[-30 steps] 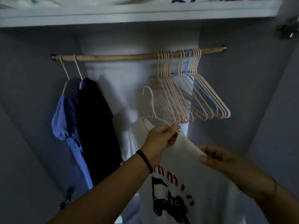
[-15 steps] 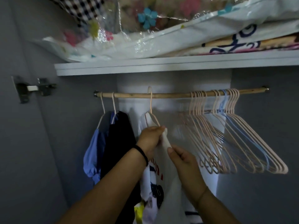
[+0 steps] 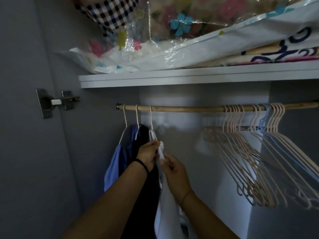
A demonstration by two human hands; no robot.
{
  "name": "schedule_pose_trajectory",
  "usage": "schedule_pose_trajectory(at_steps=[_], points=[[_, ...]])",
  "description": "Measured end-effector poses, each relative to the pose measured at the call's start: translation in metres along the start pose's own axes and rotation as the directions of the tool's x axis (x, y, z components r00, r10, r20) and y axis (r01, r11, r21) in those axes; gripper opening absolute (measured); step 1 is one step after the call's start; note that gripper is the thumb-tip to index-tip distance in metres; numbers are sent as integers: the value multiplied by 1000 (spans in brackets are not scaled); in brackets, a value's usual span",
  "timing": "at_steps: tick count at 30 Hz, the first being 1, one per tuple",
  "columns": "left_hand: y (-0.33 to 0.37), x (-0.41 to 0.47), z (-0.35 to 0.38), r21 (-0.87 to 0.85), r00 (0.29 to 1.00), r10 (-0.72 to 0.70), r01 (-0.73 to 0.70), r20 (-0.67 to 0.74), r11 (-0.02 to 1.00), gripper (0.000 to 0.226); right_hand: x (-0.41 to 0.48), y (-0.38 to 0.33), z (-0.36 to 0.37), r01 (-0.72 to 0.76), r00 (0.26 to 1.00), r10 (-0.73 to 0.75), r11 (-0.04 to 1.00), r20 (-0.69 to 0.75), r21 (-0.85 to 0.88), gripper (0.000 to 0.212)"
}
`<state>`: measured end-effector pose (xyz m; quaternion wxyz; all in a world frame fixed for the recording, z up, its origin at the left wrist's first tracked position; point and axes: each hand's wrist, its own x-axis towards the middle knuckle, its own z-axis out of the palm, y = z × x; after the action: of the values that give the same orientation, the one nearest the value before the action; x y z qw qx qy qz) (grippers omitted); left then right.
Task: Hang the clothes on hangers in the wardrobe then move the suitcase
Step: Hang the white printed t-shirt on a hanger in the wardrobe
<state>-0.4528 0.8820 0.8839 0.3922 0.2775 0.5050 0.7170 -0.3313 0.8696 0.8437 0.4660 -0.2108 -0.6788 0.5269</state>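
Note:
A white T-shirt (image 3: 166, 204) hangs on a pale pink hanger (image 3: 151, 121) whose hook is over the wooden rail (image 3: 189, 108), close beside a black garment (image 3: 143, 135) and a blue garment (image 3: 115, 163) at the rail's left end. My left hand (image 3: 148, 153) pinches the shirt's shoulder at the hanger. Just below it, my right hand (image 3: 173, 167) pinches the white fabric. The suitcase is out of sight.
Several empty pink hangers and one blue hanger (image 3: 255, 152) crowd the rail's right half. The shelf (image 3: 189, 77) above holds plastic-wrapped bedding (image 3: 172, 40). A door hinge (image 3: 57, 101) sticks out on the left wall. Between the shirt and the empty hangers the rail is bare.
The white shirt on its hanger went up onto the rail, then slid left against the black garment. Both hands followed it, and the camera tilted up to the shelf.

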Motion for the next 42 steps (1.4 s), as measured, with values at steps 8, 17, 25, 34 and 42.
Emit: schedule_pose_trajectory(at_steps=[8,17,25,34,42], points=[[6,-12,-25,103,999,7,-2,-46,995,22,-4,2,23,18,998,-14,998,65,-58,34],[2,-68,-41,176,995,18,-1,-95,984,21,-23,0,15,-65,995,63,998,74,23,38],[-37,-191,-49,376,988,99,-46,-122,926,26,-74,0,7,-74,987,73,997,146,1,30],[-83,-360,-93,619,943,200,7,-265,785,29,-188,8,48,-81,898,116,992,424,-99,35],[-119,-523,-159,776,892,201,220,-406,591,33,-334,1,108,103,724,69,973,687,-206,33]])
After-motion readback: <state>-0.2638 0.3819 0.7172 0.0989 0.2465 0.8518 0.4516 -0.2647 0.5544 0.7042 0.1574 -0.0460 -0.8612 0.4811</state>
